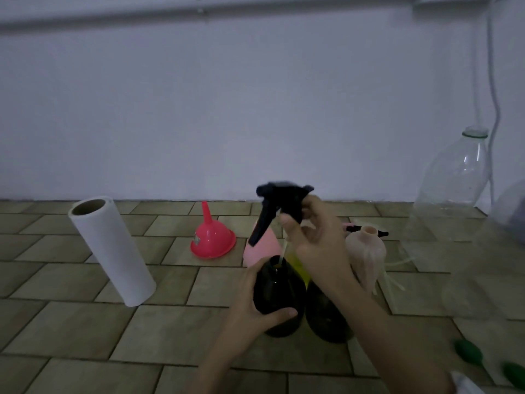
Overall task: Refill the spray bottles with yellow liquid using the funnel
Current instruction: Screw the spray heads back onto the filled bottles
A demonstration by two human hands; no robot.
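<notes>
My left hand grips a dark spray bottle standing on the tiled surface. Above its open neck, my right hand holds the black trigger spray head, lifted clear, with its pale dip tube still reaching down into the neck. A second dark bottle stands just right of the first, partly behind my right forearm. A pink bottle and a yellow one stand behind them. The red funnel sits upside down on the tiles, left of the pink bottle.
A white paper roll stands at the left. A beige bottle without a head stands to the right, loose tubes beside it. A large clear plastic bottle is at the far right by the wall. Green objects lie at bottom right.
</notes>
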